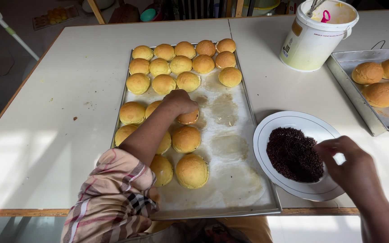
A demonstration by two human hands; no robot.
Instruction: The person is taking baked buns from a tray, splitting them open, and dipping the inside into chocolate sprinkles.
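Reaching across the baking tray (257, 135), my left hand (178, 101) is curled down over one golden bun (189, 118) near the middle of the tray; my fingers are closed around its top, so only its lower edge shows beneath my knuckles; the plaid sleeve (113, 198) of that arm lies over the near left corner of the tray and hides part of the buns there. That bun sits on the stained paper lining, just above another bun (186, 138) and well below the tight cluster of buns (181, 60) filling the far end of the tray; the right half of the lining beside it is bare and marked with greasy patches.

My right hand (352, 168) hovers at the near right edge of the white plate (271, 126), which stands on the table (46, 112) just right of the tray and holds a heap of dark chocolate sprinkles (293, 154); my fingers there are bent and drawn together over the heap's edge, but I cannot tell whether they pinch any sprinkles.

Beyond the plate stands a white tub (311, 40) with a utensil in it; at the far right a second metal tray (361, 103) carries a few browner buns (379, 81).
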